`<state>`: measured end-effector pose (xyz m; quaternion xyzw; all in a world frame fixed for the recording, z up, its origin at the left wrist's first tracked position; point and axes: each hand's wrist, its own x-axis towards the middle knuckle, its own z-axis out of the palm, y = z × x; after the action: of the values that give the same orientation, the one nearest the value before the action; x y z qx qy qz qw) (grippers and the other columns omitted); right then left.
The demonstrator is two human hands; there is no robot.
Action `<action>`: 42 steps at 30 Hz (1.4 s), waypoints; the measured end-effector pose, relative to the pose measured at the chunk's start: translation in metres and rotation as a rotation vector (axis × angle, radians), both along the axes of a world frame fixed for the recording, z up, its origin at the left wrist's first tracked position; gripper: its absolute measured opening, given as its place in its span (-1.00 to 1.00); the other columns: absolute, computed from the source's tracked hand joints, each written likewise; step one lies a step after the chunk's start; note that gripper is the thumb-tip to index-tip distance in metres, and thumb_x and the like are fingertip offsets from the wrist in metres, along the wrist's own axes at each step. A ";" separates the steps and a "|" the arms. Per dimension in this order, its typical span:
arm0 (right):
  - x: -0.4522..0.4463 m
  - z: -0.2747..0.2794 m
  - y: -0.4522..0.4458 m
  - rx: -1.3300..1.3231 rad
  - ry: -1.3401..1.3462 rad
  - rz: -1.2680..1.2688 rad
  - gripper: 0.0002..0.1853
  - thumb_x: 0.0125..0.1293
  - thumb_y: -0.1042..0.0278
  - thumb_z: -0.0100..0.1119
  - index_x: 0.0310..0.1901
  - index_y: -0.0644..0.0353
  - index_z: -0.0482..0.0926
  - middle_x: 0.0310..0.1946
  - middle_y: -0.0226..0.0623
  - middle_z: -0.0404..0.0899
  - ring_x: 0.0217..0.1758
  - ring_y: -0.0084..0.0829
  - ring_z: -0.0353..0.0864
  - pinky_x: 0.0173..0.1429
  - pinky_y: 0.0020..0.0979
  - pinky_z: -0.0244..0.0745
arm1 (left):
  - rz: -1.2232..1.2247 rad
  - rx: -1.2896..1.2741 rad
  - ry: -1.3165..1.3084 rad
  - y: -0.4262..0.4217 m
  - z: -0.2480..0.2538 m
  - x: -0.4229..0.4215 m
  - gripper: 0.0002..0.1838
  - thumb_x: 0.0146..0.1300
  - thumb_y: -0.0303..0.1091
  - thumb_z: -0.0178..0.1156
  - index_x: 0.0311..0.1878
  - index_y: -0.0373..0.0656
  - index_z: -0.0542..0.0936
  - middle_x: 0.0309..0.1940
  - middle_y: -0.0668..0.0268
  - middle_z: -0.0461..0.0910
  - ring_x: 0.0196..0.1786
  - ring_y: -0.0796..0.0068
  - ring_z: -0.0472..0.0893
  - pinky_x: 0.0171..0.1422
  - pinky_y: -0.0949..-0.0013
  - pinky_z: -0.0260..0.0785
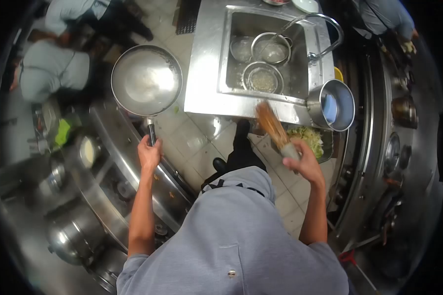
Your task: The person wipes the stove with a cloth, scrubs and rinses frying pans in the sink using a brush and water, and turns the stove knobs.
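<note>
My left hand (pixel 150 153) is closed round the black handle of a wide metal pan (pixel 146 81), which hangs over the floor left of the sink. Inside, the pan shows a shiny, wet-looking surface. In my right hand (pixel 305 162) is a bamboo brush (pixel 273 124), gripped at its pale wrapped end. Its bristles point up and left, near the sink's front edge. Just behind that hand, a tray of chopped greens (pixel 311 139) is partly hidden.
Ahead, a steel sink (pixel 206 93) holds strainers and bowls (pixel 262 78) under a curved faucet (pixel 337 37). A metal pot (pixel 335 105) stands at its right corner. Stoves flank both sides. People (pixel 54 69) stand at upper left, another person (pixel 386 17) at upper right.
</note>
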<state>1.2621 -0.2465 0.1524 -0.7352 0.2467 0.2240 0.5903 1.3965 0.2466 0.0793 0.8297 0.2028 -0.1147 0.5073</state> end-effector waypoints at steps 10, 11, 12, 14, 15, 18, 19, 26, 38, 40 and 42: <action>-0.090 -0.169 -0.005 0.430 0.381 -0.407 -0.55 0.28 0.38 0.35 0.13 0.47 0.52 -0.18 -0.15 0.61 -0.28 -0.36 0.64 -0.24 -0.37 0.56 | 0.224 -0.319 0.327 0.026 -0.054 -0.126 -0.93 0.28 -0.50 0.28 -0.23 -0.20 0.56 -0.57 0.35 0.54 -0.66 0.55 0.50 -0.59 0.42 0.36; -0.083 -0.218 0.003 0.503 0.401 -0.552 -0.58 0.32 0.36 0.31 0.12 0.44 0.51 -0.13 -0.10 0.59 -0.24 -0.29 0.65 -0.18 -0.31 0.60 | 0.237 -0.312 0.330 0.023 -0.060 -0.129 -0.93 0.28 -0.50 0.28 -0.23 -0.20 0.56 -0.57 0.35 0.54 -0.66 0.55 0.50 -0.59 0.42 0.36; -0.071 -0.262 0.010 0.577 0.423 -0.690 -0.61 0.36 0.33 0.28 0.11 0.40 0.50 -0.08 -0.05 0.58 -0.20 -0.21 0.66 -0.13 -0.25 0.63 | 0.238 -0.318 0.369 0.021 -0.066 -0.132 -0.93 0.28 -0.50 0.26 -0.22 -0.22 0.56 -0.55 0.33 0.55 -0.65 0.54 0.49 -0.60 0.42 0.37; -0.037 -0.339 0.023 0.700 0.396 -0.874 -0.60 0.37 0.32 0.26 0.13 0.37 0.47 -0.03 -0.02 0.56 -0.12 -0.15 0.66 -0.05 -0.15 0.66 | 0.266 -0.316 0.417 0.017 -0.079 -0.135 -0.93 0.26 -0.51 0.24 -0.22 -0.23 0.56 -0.54 0.32 0.55 -0.65 0.53 0.49 -0.61 0.41 0.39; -0.017 -0.372 0.031 0.808 0.355 -1.082 -0.59 0.39 0.30 0.25 0.15 0.34 0.43 0.03 0.01 0.54 -0.04 -0.09 0.65 0.02 -0.06 0.68 | 0.290 -0.313 0.441 0.012 -0.082 -0.136 -0.92 0.26 -0.52 0.27 -0.22 -0.23 0.56 -0.53 0.33 0.55 -0.65 0.54 0.50 -0.61 0.41 0.39; 0.031 -0.472 0.022 1.138 0.505 -1.407 -0.55 0.41 0.14 0.20 0.19 0.23 0.44 0.05 -0.05 0.55 0.09 -0.03 0.61 0.10 0.07 0.65 | 0.330 -0.341 0.456 0.000 -0.104 -0.139 -0.88 0.28 -0.52 0.32 -0.20 -0.21 0.55 -0.54 0.35 0.54 -0.64 0.57 0.49 -0.58 0.42 0.39; 0.036 -0.514 0.013 1.237 0.455 -1.374 -0.58 0.42 0.07 0.17 0.14 0.20 0.51 0.07 -0.06 0.56 0.07 -0.02 0.62 0.06 0.04 0.65 | 0.355 -0.329 0.462 -0.003 -0.111 -0.140 -0.88 0.28 -0.52 0.32 -0.20 -0.21 0.55 -0.54 0.35 0.54 -0.64 0.57 0.49 -0.58 0.42 0.39; 0.100 -0.591 0.016 1.023 0.270 -1.291 -0.53 0.44 0.03 0.12 0.22 0.15 0.45 0.17 -0.11 0.51 0.18 -0.02 0.55 0.16 0.12 0.54 | 0.378 -0.390 0.565 -0.012 -0.125 -0.147 -0.90 0.30 -0.49 0.32 -0.18 -0.23 0.59 -0.52 0.36 0.56 -0.61 0.58 0.50 -0.56 0.43 0.38; 0.101 -0.558 0.034 0.967 0.235 -1.233 -0.45 0.47 -0.04 0.04 0.36 0.08 0.36 0.34 -0.21 0.44 0.36 -0.02 0.44 0.34 0.26 0.34 | 0.421 -0.429 0.542 -0.020 -0.078 -0.150 -0.87 0.30 -0.47 0.28 -0.14 -0.20 0.55 -0.54 0.38 0.50 -0.62 0.55 0.49 -0.55 0.42 0.40; 0.098 -0.551 0.037 0.963 0.228 -1.213 -0.43 0.47 -0.05 0.03 0.38 0.07 0.34 0.37 -0.22 0.43 0.39 -0.02 0.42 0.37 0.29 0.31 | 0.437 -0.446 0.518 -0.018 -0.061 -0.152 -0.87 0.30 -0.47 0.27 -0.14 -0.18 0.53 -0.54 0.38 0.49 -0.61 0.55 0.49 -0.54 0.41 0.39; 0.090 -0.541 0.042 0.944 0.227 -1.177 -0.42 0.48 -0.06 0.01 0.41 0.05 0.33 0.40 -0.24 0.41 0.42 -0.02 0.41 0.40 0.31 0.28 | 0.434 -0.446 0.492 -0.014 -0.049 -0.159 -0.87 0.30 -0.47 0.27 -0.14 -0.18 0.52 -0.53 0.38 0.48 -0.61 0.55 0.48 -0.54 0.41 0.39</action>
<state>1.3523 -0.2045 -0.3884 -0.1244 0.5351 0.0282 0.8351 1.2374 0.2326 0.0306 0.5847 0.4590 -0.2416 0.6238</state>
